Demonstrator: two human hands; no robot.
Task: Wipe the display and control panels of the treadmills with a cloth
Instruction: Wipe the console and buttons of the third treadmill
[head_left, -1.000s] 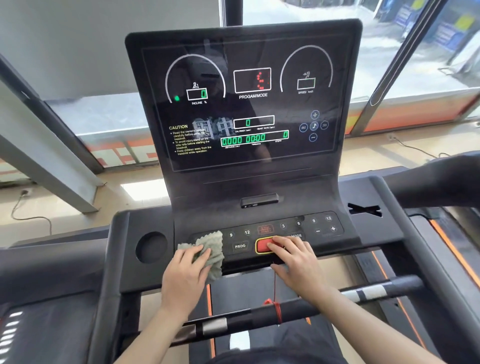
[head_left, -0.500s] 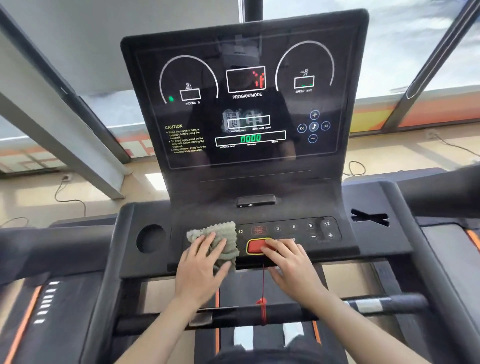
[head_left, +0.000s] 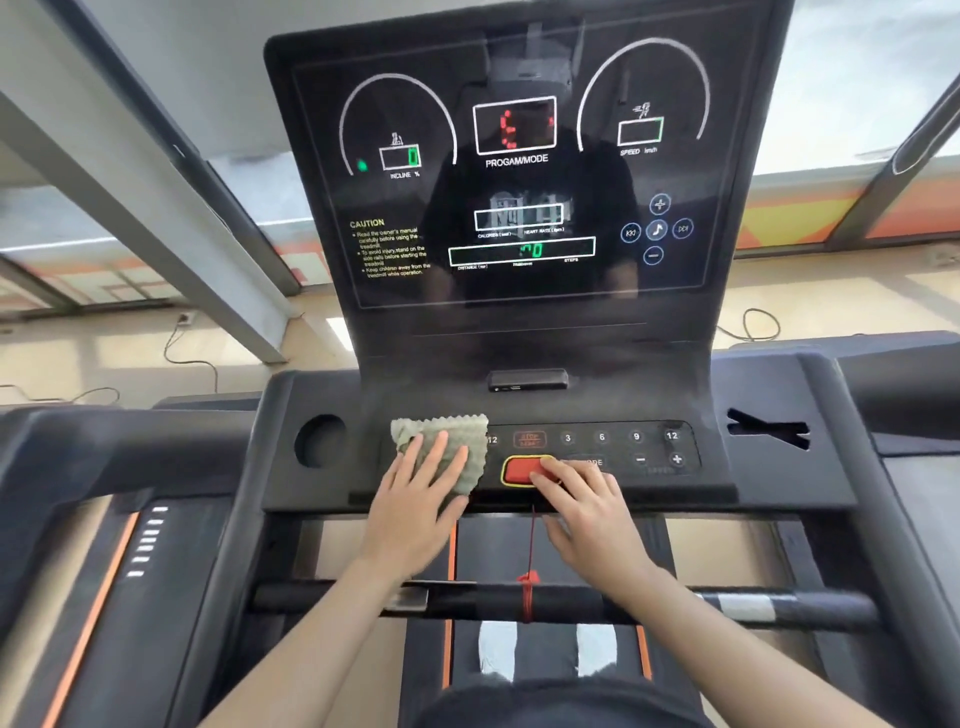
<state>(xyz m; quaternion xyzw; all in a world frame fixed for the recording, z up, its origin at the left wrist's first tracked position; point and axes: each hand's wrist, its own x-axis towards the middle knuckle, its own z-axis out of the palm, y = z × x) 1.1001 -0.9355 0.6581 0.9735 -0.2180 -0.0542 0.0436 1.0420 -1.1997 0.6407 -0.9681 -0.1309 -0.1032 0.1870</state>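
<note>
Under the flat left hand (head_left: 421, 501) lies a grey-green waffle-weave cloth (head_left: 447, 431), pressed onto the left end of the black glossy control panel (head_left: 623, 448) of the treadmill. The fingers of this hand are straight and spread over the cloth, the thumb out to the right along its lower edge. The cloth's zigzag top edge shows beyond the fingertips, and its right side covers the buttons up to a key marked 12.

Just right of that hand sits the red oblong stop button with a yellow rim (head_left: 521, 470). The right hand (head_left: 589, 517) rests with loosely extended fingers on the button's right half, holding nothing; the two hands are near each other but not touching. A thin red cord (head_left: 531, 540) hangs from below the button, between the wrists, to a knot on the black horizontal handlebar (head_left: 571, 603), which passes under both forearms.

Beyond the right fingertips run the keys 3, 6, 9 and 12, with minus and plus below them. Left of the left hand is a round cup recess (head_left: 320, 440). Above both hands rises the tall black glass display (head_left: 519, 291), lit with green and red figures and a CAUTION text.
</note>
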